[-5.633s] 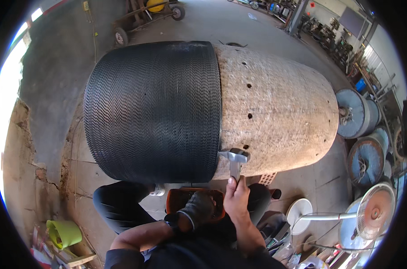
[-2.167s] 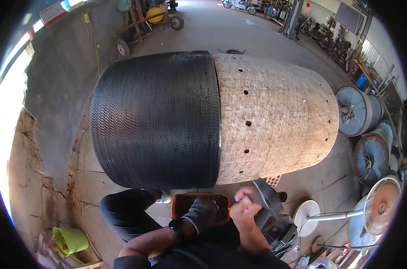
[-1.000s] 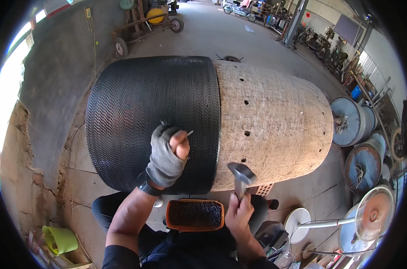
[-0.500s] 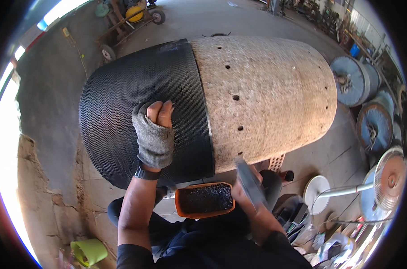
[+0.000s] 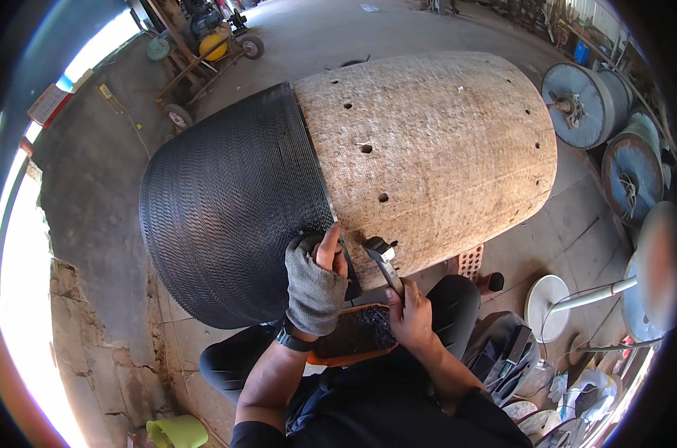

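A large barrel-shaped drum (image 5: 443, 142) lies on its side before me, its right part bare, fibrous wood-like surface with dark holes. Dense black ridged rows of covering (image 5: 226, 194) wrap its left part. My left hand (image 5: 320, 276), in a grey fingerless glove, rests at the covering's right edge. Its forefinger points up along the seam, the other fingers curl in, and whatever they pinch is too small to make out. My right hand (image 5: 412, 317) grips a hammer (image 5: 383, 257) by the handle, its head close to the bare surface just right of the left hand.
Below the drum, an orange tray (image 5: 338, 360) of small dark pieces sits by my lap, partly hidden by my left wrist. Metal spools (image 5: 577, 108) stand at right, near a fan (image 5: 658, 269). A wheeled machine (image 5: 211, 52) is at far left, a green container (image 5: 176, 433) at lower left.
My left hand has moved right and down, from on top of the black covering to its edge. The hammer, blurred before, has swung up and left toward the drum. The view has shifted slightly.
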### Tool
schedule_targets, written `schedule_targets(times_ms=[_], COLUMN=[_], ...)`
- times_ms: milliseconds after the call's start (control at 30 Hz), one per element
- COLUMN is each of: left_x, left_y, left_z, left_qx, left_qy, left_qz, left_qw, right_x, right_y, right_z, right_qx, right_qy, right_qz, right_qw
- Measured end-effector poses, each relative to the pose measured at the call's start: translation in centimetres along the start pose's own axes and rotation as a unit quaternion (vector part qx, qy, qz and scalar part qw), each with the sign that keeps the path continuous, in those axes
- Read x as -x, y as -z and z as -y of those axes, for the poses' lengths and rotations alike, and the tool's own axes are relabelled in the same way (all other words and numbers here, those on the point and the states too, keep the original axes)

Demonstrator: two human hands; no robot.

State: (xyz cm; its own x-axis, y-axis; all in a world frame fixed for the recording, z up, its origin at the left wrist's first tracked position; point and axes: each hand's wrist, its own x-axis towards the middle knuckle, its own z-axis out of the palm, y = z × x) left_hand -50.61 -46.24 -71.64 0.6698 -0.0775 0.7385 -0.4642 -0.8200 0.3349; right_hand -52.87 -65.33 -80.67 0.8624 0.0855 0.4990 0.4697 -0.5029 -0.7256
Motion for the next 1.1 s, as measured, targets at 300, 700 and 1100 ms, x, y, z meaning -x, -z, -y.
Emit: schedule_targets(times_ms=[300,700,1100], left_x=[-1.2,-0.2,13.0], left_y=[-1.2,-2.2,-3.3], left_z=[-0.7,-0.4,-1.5], left_qx=[-0.156,-0.132,-0.030], left_qy=[0.031,0.092,-0.046], left_qz=[-0.004,0.040,0.253], left_qw=[0.987,0.986,0.966], right_x=[-0.5,-1.2,-0.5], right_y=[0.5,0.3,-0.1], right_z=[2.5,3.3,3.0], right_qx=[-0.053,0.095,0.009], right_qy=[0.009,-0.005,0.025], right_qz=[-0.011,0.055,0.011], right_qw=[0.998,0.994,1.000])
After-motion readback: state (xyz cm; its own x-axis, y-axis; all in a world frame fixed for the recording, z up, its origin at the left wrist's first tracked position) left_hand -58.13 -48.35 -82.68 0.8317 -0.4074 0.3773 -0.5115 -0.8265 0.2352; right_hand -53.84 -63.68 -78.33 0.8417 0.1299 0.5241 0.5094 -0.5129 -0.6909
